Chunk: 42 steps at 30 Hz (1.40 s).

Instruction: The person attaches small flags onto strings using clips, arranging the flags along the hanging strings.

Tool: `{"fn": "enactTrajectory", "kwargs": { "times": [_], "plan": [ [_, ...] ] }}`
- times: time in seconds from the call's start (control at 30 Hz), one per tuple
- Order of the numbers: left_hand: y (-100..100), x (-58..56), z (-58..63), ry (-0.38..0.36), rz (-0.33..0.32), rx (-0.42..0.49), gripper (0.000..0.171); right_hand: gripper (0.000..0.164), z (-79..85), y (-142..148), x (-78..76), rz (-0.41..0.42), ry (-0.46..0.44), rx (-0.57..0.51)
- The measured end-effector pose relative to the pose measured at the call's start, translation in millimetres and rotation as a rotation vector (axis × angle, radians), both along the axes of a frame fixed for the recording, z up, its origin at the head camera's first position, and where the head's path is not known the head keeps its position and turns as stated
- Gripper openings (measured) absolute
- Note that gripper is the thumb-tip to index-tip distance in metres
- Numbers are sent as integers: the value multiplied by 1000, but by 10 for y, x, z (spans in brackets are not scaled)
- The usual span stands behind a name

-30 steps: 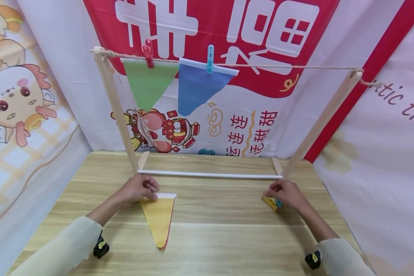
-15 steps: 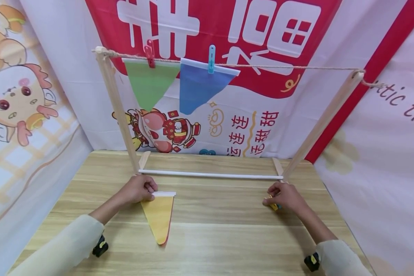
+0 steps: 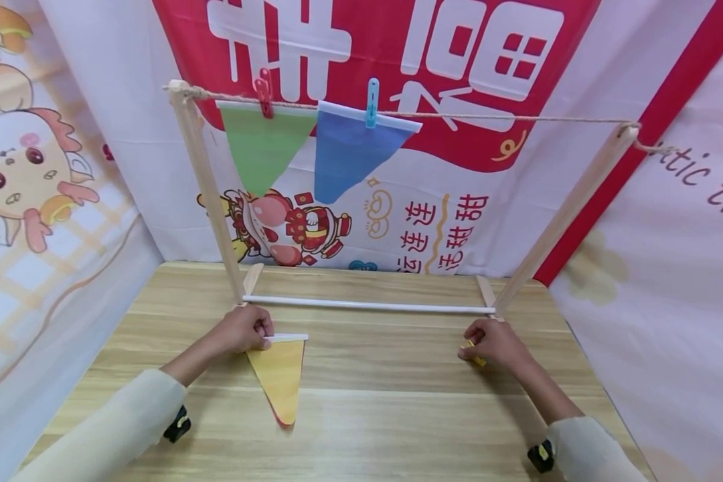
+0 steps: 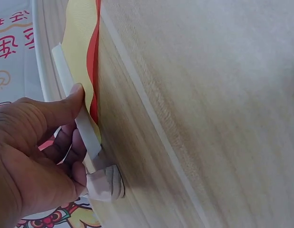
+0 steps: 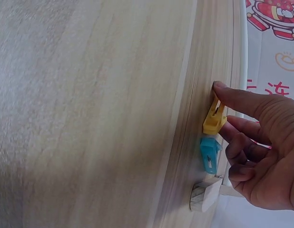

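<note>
My left hand [image 3: 246, 329] pinches the white top strip of a yellow pennant flag [image 3: 283, 378] between thumb and fingers. A red pennant [image 4: 93, 61] shows along the yellow one's edge, mostly covered by it; whether the fingers hold it too is unclear. At the right, my right hand [image 3: 497, 341] pinches a yellow clothespin [image 5: 214, 118] close to the table. A teal clothespin [image 5: 210, 156] lies beside it, hidden in the head view. Behind, a green pennant [image 3: 265, 147] hangs from a rope under a red clothespin [image 3: 264, 94], and a blue pennant [image 3: 352, 154] under a light blue clothespin [image 3: 371, 104].
Two wooden posts [image 3: 207, 187] carry the rope [image 3: 518, 118] between their tops. A white rod [image 3: 367, 306] joins them low down, just beyond both hands. Printed cloth [image 3: 434, 174] hangs behind and at the sides of the wooden table [image 3: 385, 428].
My right thumb and fingers have closed on the yellow clothespin. The yellow pennant has shifted slightly over the red one, whose edge now shows at the lower left instead of the right.
</note>
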<state>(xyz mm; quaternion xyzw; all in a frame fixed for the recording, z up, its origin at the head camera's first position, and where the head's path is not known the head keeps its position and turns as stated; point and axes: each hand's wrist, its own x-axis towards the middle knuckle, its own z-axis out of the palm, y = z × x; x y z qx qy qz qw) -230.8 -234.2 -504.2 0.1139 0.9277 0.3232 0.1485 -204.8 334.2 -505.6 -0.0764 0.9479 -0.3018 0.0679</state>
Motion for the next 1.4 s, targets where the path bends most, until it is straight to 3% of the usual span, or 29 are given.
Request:
{"fn": "enactTrajectory", "kwargs": {
  "times": [0.03, 0.13, 0.3, 0.47, 0.77, 0.9, 0.97, 1.03, 1.4],
  "plan": [
    [-33, -29, -47, 24, -32, -5, 18, 41, -4, -6, -1, 3, -3, -3],
    [-63, -46, -29, 26, -66, -27, 17, 40, -13, -25, -1, 15, -17, -11],
    [-55, -3, 48, -9, -64, -44, 16, 38, -3, -68, 11, 42, -16, -5],
    [-59, 32, 109, -36, -85, -2, 12, 34, -30, -53, -21, 74, -6, -18],
    [-99, -31, 218, -44, -161, 74, 7, 42, -416, 258, -329, 220, 108, -53],
    [-105, -53, 229, -59, -182, 136, 7, 36, -190, 117, -224, 171, 54, -41],
    [-99, -59, 220, -63, -182, 173, 9, 34, 12, -4, -129, 128, 5, -42],
    [-91, -62, 207, -60, -178, 203, 10, 31, 85, -63, -86, 108, -5, -38],
    [-28, -1, 254, -94, -99, 358, 21, 23, 198, -142, -68, 90, -67, -50]
  ]
}}
